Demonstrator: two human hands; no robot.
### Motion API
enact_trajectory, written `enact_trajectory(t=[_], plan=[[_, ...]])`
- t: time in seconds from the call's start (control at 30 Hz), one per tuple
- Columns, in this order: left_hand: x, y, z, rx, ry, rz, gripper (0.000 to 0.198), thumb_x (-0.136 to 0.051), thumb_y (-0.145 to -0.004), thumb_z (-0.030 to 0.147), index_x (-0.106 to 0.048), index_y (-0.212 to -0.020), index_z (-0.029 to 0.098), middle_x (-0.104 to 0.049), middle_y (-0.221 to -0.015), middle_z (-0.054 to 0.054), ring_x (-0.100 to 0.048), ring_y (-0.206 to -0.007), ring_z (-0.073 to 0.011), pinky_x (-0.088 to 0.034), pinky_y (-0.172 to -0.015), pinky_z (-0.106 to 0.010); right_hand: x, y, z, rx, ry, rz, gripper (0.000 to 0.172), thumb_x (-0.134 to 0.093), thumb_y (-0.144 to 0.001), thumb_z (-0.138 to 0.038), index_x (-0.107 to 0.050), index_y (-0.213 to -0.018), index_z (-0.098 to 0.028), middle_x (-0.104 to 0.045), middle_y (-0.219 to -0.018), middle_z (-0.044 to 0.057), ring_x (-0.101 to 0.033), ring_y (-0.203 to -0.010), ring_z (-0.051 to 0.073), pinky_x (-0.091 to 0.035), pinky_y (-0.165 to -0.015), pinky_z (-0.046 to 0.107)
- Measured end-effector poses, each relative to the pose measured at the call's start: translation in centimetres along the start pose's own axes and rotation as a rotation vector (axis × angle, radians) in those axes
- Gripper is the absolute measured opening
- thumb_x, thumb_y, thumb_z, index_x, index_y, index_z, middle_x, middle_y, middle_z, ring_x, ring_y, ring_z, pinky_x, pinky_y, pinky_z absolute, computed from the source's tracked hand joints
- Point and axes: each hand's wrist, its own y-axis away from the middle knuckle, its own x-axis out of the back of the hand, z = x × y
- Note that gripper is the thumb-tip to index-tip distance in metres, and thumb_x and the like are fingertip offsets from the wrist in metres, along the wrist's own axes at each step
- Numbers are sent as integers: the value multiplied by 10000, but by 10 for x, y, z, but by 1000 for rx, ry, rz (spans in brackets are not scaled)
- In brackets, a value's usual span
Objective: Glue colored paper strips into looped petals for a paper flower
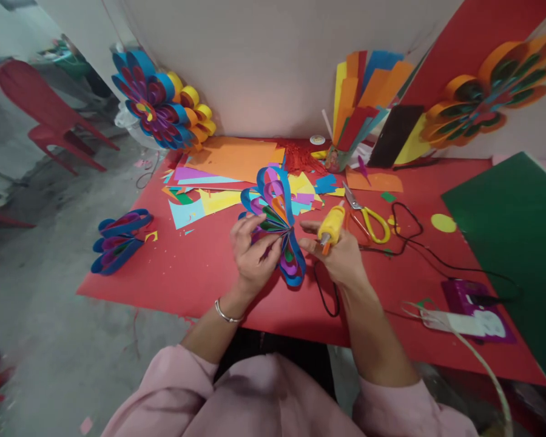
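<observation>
your left hand [251, 254] pinches the looped paper flower [277, 221] at its base, just left of the scissors [369, 220]; your right hand [342, 262] wraps the yellow glue gun [331, 226]. pinch firmly, bring the nozzle right to the fold.

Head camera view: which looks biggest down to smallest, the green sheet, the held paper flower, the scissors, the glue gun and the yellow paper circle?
1. green sheet
2. paper flower
3. scissors and glue gun: much alike, and the right hand hides part of the gun, so unranked
4. yellow paper circle
</observation>
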Motion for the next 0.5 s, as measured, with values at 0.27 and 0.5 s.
enact_trajectory(t=[0.27,0.5], plan=[[-1,5,4,-2,-35,-82,54,-752,-923,262,-803,-936,273,-710,-1285,-55,-609,-1247,-270,-513,-1102,-491,-6,-1,8,-14,-70,-42,568,-1017,-465,-485,-764,-867,-173,-805,-905,98,-762,-822,281,-629,-694,365],[-2,5,7,-17,-16,-88,41,-774,-908,254,-803,-934,267,-721,-1277,-61,-638,-1223,-268,-524,-1096,-489,-8,-1,18,-3,-118,-24,534,-1016,-499,-474,-694,-828,-203,-810,-971,94,-781,-904,304,-656,-771,400]])
